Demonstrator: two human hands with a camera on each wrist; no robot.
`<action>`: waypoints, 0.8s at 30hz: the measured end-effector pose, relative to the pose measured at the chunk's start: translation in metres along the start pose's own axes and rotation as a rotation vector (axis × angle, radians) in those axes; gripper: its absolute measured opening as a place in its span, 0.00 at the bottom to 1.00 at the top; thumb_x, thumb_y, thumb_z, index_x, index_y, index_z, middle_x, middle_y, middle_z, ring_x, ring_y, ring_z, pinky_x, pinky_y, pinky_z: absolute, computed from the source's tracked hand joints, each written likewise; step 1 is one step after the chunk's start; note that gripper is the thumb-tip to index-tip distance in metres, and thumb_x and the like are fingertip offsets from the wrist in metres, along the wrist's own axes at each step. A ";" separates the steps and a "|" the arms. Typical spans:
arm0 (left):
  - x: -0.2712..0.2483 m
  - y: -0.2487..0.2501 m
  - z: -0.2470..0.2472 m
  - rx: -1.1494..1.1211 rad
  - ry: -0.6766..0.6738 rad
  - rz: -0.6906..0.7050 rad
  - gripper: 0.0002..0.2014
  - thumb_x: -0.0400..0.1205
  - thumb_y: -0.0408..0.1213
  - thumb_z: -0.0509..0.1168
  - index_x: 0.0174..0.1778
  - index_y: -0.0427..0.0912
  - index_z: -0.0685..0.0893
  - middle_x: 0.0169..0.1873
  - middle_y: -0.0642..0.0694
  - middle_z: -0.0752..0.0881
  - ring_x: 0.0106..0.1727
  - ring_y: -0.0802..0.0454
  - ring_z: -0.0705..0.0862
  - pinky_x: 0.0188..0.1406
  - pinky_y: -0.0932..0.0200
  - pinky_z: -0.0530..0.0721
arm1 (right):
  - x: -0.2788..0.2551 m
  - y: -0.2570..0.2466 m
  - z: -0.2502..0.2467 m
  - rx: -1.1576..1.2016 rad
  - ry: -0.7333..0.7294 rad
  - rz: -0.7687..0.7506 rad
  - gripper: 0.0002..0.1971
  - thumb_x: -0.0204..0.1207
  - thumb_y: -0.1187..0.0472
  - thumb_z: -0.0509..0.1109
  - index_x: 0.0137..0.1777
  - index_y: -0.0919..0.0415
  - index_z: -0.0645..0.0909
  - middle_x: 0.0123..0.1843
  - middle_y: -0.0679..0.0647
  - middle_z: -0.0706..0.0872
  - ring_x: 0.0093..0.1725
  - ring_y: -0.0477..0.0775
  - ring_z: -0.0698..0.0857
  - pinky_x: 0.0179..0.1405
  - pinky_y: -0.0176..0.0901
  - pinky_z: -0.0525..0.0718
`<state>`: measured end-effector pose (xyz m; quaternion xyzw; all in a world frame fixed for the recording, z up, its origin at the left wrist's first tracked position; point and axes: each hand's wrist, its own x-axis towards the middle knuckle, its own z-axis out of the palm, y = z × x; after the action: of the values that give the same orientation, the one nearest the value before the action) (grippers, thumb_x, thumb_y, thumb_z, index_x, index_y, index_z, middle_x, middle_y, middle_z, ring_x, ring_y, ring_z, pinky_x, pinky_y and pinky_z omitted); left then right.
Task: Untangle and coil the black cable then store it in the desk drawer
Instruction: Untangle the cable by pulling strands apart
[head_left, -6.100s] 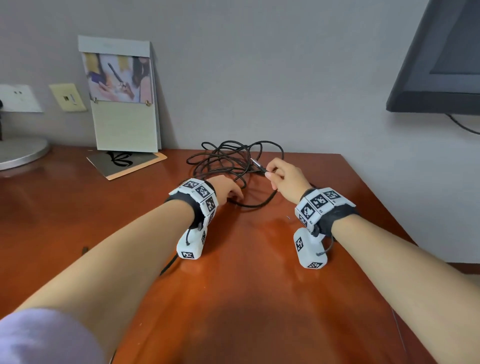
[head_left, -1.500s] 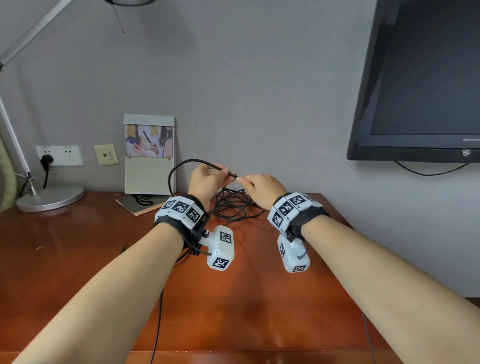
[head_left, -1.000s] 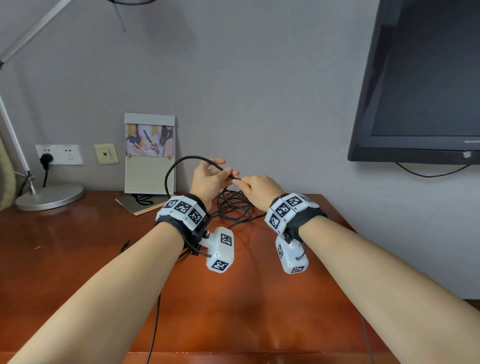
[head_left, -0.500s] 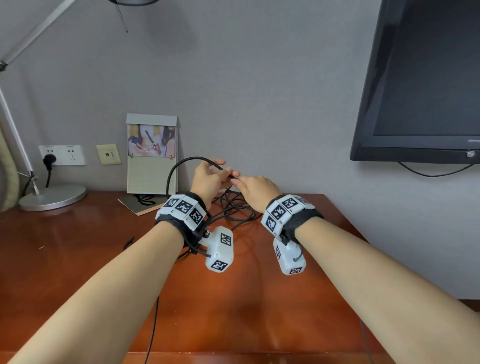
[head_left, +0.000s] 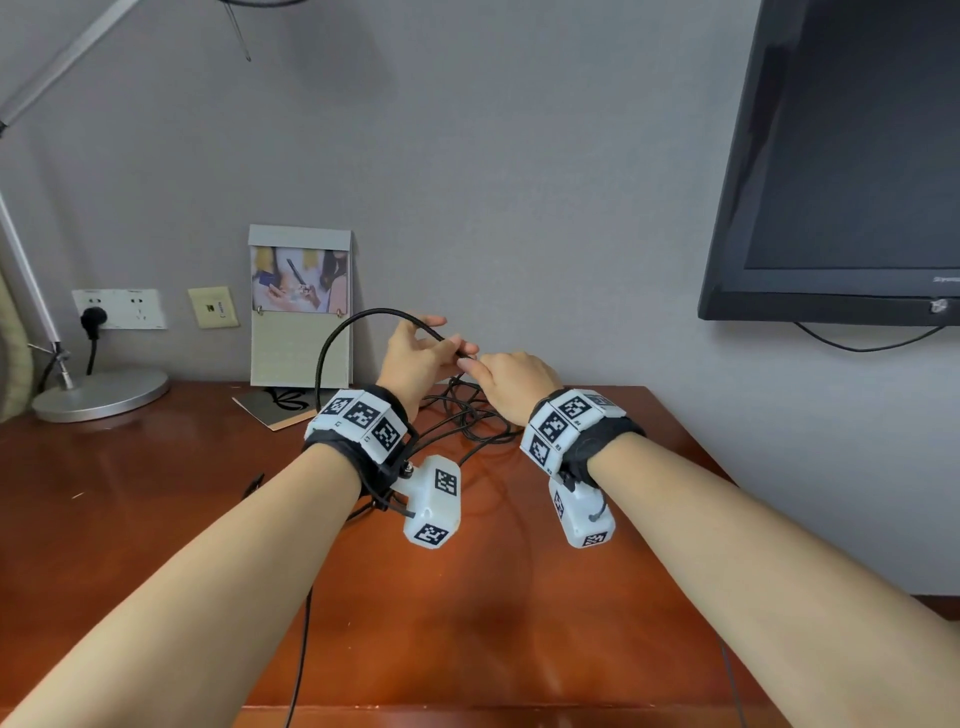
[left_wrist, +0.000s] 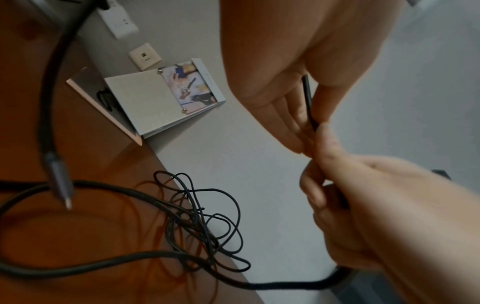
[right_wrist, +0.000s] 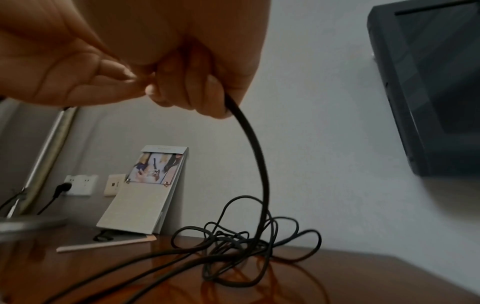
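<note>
The black cable (head_left: 332, 343) arcs up from my left hand (head_left: 441, 343), which pinches it between thumb and fingers (left_wrist: 322, 102). Its free end with a grey plug (left_wrist: 58, 181) hangs down to the left. My right hand (head_left: 498, 374) is right beside the left one, fingers curled round the same cable (right_wrist: 249, 133). From there the cable drops to a tangled heap (head_left: 462, 415) on the desk by the wall, also visible in both wrist views (left_wrist: 202, 222) (right_wrist: 241, 242). Both hands are held above the desk.
The brown wooden desk (head_left: 156, 519) carries a lamp base (head_left: 98, 395) at the far left, and a standing card (head_left: 301, 306) with a flat booklet (head_left: 275, 408) by the wall. A black screen (head_left: 841, 166) hangs at the right. One cable strand (head_left: 301, 649) runs over the front edge.
Six seconds ago both hands were low at the tangle on the desk; now they hold the cable up. Over the last second they stay nearly still, close together.
</note>
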<state>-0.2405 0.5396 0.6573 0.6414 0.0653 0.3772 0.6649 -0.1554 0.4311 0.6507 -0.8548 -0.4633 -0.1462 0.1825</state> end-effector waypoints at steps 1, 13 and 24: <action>0.000 -0.001 0.002 0.047 -0.011 -0.003 0.09 0.83 0.25 0.61 0.56 0.38 0.71 0.37 0.41 0.88 0.37 0.50 0.88 0.45 0.57 0.87 | 0.001 -0.001 0.000 0.021 -0.022 0.002 0.28 0.85 0.42 0.46 0.55 0.60 0.83 0.48 0.61 0.87 0.49 0.64 0.84 0.44 0.49 0.78; 0.003 -0.002 -0.016 0.029 0.122 0.085 0.13 0.84 0.27 0.59 0.62 0.42 0.67 0.38 0.43 0.87 0.41 0.53 0.87 0.37 0.67 0.85 | 0.007 0.012 0.008 0.087 -0.033 -0.004 0.28 0.85 0.44 0.47 0.28 0.59 0.69 0.28 0.54 0.76 0.34 0.60 0.79 0.43 0.53 0.82; 0.007 -0.003 -0.029 0.064 0.141 0.110 0.20 0.82 0.22 0.61 0.64 0.42 0.63 0.37 0.41 0.86 0.30 0.60 0.88 0.35 0.68 0.85 | 0.007 0.022 0.012 0.085 -0.088 -0.016 0.30 0.84 0.41 0.46 0.31 0.60 0.75 0.34 0.58 0.84 0.39 0.62 0.84 0.50 0.57 0.83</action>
<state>-0.2509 0.5672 0.6528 0.6369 0.0887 0.4550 0.6160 -0.1320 0.4303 0.6391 -0.8482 -0.4835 -0.0903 0.1967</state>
